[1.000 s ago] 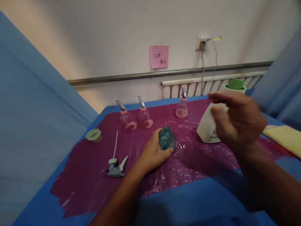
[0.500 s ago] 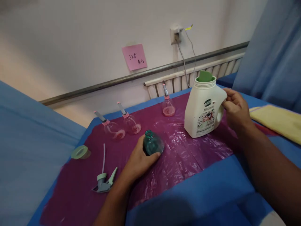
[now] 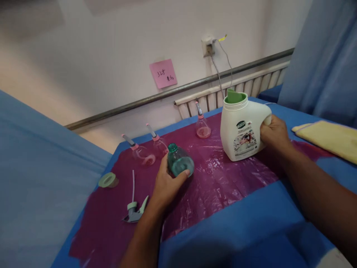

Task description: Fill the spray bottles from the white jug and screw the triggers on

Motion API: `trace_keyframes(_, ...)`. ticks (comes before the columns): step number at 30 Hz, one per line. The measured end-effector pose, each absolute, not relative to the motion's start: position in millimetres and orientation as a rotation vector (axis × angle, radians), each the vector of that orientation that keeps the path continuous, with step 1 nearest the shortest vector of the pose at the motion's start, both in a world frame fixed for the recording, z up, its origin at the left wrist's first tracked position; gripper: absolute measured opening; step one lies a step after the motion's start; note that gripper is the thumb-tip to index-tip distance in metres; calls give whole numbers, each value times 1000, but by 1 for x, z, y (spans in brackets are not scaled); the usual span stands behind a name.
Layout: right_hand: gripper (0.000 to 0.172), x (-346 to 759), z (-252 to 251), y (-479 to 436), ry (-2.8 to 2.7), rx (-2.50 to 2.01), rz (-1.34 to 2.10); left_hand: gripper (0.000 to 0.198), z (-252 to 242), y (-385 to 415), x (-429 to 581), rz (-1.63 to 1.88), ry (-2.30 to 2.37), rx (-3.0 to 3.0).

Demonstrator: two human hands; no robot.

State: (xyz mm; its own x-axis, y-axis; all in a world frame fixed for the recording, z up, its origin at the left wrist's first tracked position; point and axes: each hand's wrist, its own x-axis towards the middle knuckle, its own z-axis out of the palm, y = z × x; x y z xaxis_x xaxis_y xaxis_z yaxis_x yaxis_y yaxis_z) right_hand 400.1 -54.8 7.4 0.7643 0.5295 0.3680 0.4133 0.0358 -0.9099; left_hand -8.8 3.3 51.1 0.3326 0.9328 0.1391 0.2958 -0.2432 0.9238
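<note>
My left hand [image 3: 167, 182] is closed around a clear green spray bottle [image 3: 180, 163], uncapped and tilted, its neck leaning to the left. By its handle, my right hand [image 3: 275, 136] grips a white plastic jug [image 3: 240, 130] with a printed label and a green spout in its uncapped mouth. Jug and bottle are apart. A grey-and-green trigger sprayer head [image 3: 133, 214] with a thin tube lies left of my left forearm. Further left rests a pale green cap [image 3: 108, 180].
Three clear bottles with pink collars, including one bottle [image 3: 203, 130] at the back, stand on the purple plastic sheet [image 3: 212, 197]. A folded yellow cloth [image 3: 329, 139] lies right. Blue curtains [image 3: 33, 186] hang on both sides; a rail [image 3: 145, 98] runs along the wall.
The green bottle has been lifted and tipped, its base now turned towards me. My right hand has closed further round the jug's handle, and the jug has turned slightly. The view has shifted a little.
</note>
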Motion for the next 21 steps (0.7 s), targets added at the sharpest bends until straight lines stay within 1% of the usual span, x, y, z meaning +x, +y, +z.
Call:
trace_keyframes(4, 20, 391, 26, -62, -776, -1647, 48, 92, 57, 1, -6, 991, 1110, 1703)
trace_keyframes(7, 18, 384, 45, -64, -865, -1711, 27, 97, 64, -3, -6, 989, 1174, 1700)
trace_keyframes(13, 29, 367, 91, -55, -1220, -2010, -45, 88, 69, -13, -20, 924, 1251, 1737)
trace_keyframes(17, 29, 355, 111, -38, -1463, -2072, -107, 83, 65, -12, -35, 870, 1308, 1778)
trace_keyframes(21, 30, 348, 123, -22, -1582, -2093, -149, 81, 67, -11, -45, 895, 1314, 1805)
